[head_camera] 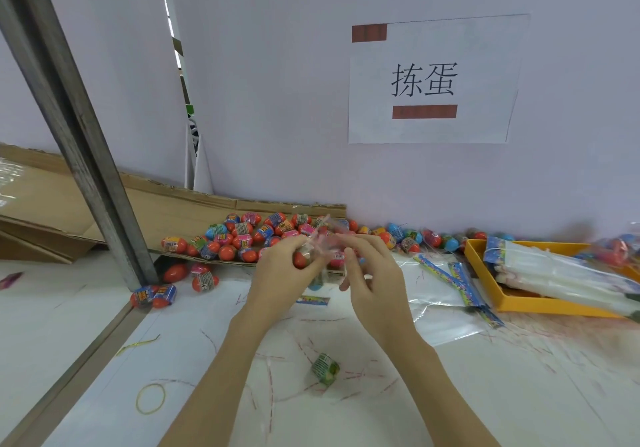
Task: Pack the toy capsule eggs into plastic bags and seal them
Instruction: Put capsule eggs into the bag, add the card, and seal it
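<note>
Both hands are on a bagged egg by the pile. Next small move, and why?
Probably finish closing the bag's neck. The left hand grips the bag with an egg inside, and the right hand pinches the bunched plastic above it, so the top looks gathered but not yet tied.

Both hands met above the white worktop: the left hand gripped a small clear plastic bag holding capsule eggs, while the right hand pinched its gathered neck. Loose capsule eggs lay heaped on cardboard behind, beside a yellow tray of bags.
</note>
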The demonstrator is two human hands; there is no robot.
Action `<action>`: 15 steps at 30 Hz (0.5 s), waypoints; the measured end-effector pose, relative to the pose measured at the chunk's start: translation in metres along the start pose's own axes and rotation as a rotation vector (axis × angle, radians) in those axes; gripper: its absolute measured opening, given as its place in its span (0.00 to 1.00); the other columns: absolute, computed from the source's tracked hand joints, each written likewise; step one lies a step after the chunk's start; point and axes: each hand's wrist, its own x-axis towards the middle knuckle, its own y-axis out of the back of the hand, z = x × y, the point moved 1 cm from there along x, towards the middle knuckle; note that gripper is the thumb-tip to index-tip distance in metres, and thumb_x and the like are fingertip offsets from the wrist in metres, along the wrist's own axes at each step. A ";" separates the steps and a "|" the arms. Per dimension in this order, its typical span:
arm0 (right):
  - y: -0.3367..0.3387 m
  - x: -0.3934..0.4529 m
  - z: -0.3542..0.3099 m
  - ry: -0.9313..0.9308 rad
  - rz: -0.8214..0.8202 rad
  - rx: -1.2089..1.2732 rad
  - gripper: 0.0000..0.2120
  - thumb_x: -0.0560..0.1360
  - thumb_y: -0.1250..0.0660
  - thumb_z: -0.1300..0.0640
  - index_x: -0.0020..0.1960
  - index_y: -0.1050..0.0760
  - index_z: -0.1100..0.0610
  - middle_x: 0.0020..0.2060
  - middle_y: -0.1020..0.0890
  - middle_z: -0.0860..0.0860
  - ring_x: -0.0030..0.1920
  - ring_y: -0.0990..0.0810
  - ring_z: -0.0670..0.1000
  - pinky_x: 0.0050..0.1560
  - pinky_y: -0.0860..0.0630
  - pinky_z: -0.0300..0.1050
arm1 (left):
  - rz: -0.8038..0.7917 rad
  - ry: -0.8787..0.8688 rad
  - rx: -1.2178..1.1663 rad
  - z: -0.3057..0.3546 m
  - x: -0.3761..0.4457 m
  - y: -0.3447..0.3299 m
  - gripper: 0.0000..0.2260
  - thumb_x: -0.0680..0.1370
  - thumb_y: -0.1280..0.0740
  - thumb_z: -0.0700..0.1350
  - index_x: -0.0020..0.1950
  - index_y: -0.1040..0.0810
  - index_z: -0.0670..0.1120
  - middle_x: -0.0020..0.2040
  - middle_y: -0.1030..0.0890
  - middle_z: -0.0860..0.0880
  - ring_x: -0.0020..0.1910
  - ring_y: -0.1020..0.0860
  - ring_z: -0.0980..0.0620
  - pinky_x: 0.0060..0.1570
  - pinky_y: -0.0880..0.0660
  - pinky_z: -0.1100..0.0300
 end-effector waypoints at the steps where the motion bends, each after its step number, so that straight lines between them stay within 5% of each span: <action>1: 0.001 0.001 0.000 -0.021 0.027 -0.002 0.12 0.85 0.39 0.57 0.64 0.20 0.50 0.58 0.24 0.42 0.36 0.17 0.50 0.39 0.19 0.44 | 0.080 0.011 0.102 -0.005 0.002 0.001 0.18 0.77 0.29 0.65 0.53 0.16 0.51 0.54 0.20 0.55 0.53 0.22 0.55 0.52 0.21 0.54; 3: 0.003 0.002 0.002 -0.081 0.070 -0.014 0.11 0.85 0.39 0.56 0.63 0.20 0.50 0.58 0.23 0.43 0.34 0.17 0.48 0.40 0.20 0.41 | 0.169 0.061 0.303 -0.016 0.003 0.005 0.21 0.77 0.29 0.64 0.60 0.16 0.49 0.68 0.28 0.49 0.68 0.31 0.48 0.57 0.26 0.54; 6: 0.002 0.002 0.008 -0.178 0.086 -0.049 0.10 0.85 0.39 0.57 0.61 0.20 0.51 0.57 0.23 0.45 0.34 0.17 0.47 0.39 0.23 0.33 | 0.152 0.164 0.296 -0.027 0.004 0.010 0.24 0.78 0.30 0.64 0.66 0.18 0.50 0.78 0.33 0.44 0.77 0.38 0.43 0.66 0.29 0.45; 10: 0.000 0.000 0.008 -0.258 0.039 -0.098 0.10 0.86 0.40 0.57 0.60 0.20 0.52 0.55 0.23 0.45 0.34 0.17 0.47 0.44 0.19 0.41 | 0.032 0.178 0.305 -0.034 0.006 0.009 0.25 0.79 0.32 0.65 0.68 0.19 0.49 0.80 0.33 0.49 0.79 0.39 0.47 0.71 0.31 0.46; 15: 0.001 -0.001 0.009 -0.288 0.021 -0.121 0.09 0.85 0.39 0.58 0.58 0.20 0.54 0.53 0.23 0.45 0.40 0.16 0.50 0.39 0.24 0.30 | -0.022 0.134 0.333 -0.036 0.006 0.002 0.23 0.80 0.32 0.63 0.64 0.17 0.46 0.73 0.34 0.51 0.73 0.34 0.51 0.64 0.28 0.53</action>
